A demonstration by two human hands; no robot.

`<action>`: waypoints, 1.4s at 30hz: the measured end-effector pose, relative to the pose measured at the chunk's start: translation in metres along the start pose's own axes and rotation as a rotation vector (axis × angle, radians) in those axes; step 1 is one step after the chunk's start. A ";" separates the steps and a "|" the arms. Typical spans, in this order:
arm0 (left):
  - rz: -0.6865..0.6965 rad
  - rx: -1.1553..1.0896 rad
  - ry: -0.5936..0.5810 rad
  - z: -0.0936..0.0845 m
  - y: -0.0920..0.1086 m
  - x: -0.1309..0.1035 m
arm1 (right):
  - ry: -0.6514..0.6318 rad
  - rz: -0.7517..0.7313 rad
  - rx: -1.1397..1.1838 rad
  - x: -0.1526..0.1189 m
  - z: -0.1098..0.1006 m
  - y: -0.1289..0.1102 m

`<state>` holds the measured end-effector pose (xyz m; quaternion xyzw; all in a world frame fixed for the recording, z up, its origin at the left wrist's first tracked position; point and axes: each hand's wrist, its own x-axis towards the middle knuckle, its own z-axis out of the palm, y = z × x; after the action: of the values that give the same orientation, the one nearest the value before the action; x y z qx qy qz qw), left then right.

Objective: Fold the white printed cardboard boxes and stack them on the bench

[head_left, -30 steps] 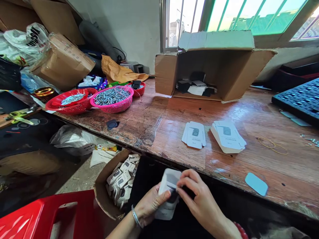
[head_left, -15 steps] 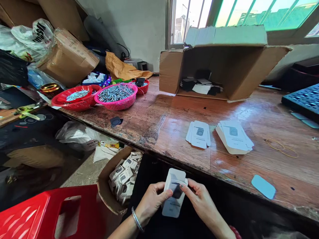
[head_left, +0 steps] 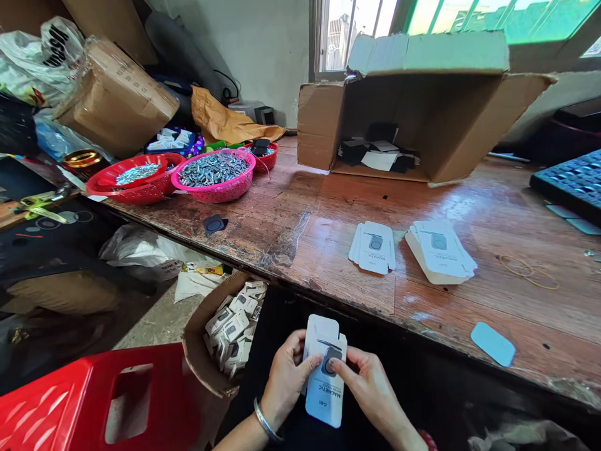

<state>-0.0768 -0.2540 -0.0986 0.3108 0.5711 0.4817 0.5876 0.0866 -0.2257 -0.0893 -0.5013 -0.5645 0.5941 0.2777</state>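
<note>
A white flat carton [head_left: 323,401], printed with a dark device picture and the word MAGNETIC, is held between both hands below the table edge. My left hand [head_left: 287,376], with a silver bangle at its wrist, pinches the carton's left edge, thumb on the printed face. On the other side, my right hand [head_left: 370,382] grips the right edge, its thumb over the device picture. The fingers behind the carton are hidden. On the table ahead lie a small pile of similar cartons [head_left: 374,247] and a taller stack [head_left: 441,250].
An open cardboard box [head_left: 322,125] with black and white pieces stands at the back. Baskets of metal parts, one pink [head_left: 213,191], sit at left. Below are a box of small packages [head_left: 206,369] and a red stool [head_left: 56,394]. A pale blue rounded piece [head_left: 493,343] lies near the edge.
The carton has turned to face me more squarely, so its printing shows more clearly. Both hands keep their hold, and the view has shifted slightly.
</note>
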 end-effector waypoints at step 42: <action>0.123 0.317 -0.139 -0.008 0.009 -0.027 | -0.098 -0.195 0.017 -0.012 -0.012 -0.020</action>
<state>-0.0835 -0.2778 -0.0818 0.4661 0.5778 0.3981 0.5389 0.0969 -0.2280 -0.0655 -0.4118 -0.6184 0.5928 0.3106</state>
